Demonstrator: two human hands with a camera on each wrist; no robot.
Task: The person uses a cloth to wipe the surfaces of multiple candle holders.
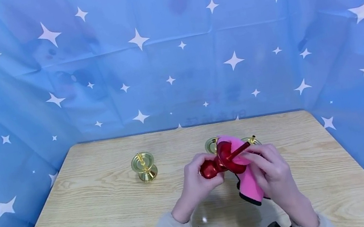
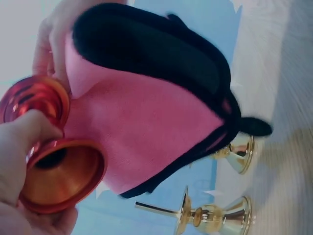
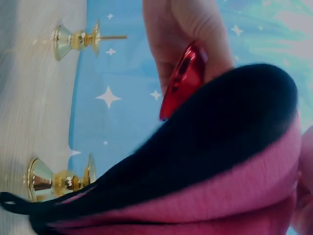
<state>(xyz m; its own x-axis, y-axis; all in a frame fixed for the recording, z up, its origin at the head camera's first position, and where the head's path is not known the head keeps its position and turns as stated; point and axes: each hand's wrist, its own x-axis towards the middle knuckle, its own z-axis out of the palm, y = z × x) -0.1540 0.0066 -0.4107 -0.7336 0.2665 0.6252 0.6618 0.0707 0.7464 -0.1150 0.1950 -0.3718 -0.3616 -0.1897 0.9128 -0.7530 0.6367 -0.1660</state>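
My left hand [image 1: 196, 174] grips a shiny red metal candlestick [image 1: 210, 169] by its stem and foot, tilted on its side above the table. In the left wrist view the hollow, flared foot [image 2: 68, 176] faces the camera, with the thumb over the narrow waist. With my right hand [image 1: 273, 172] I hold a pink cloth piece with black edging [image 1: 251, 186] against the candlestick's dish, fingers close to the thin red rod. The right wrist view shows the piece's dark opening and small black loop [image 3: 14, 203]; most of the right hand is hidden behind it there.
A gold candlestick [image 1: 145, 168] stands upright on the wood-grain table [image 1: 93, 210], left of the hands. Two more, one with its dish [image 1: 211, 145] showing and another gold one [image 1: 252, 140], stand partly hidden behind the work. A blue star-patterned curtain [image 1: 187, 59] surrounds the table.
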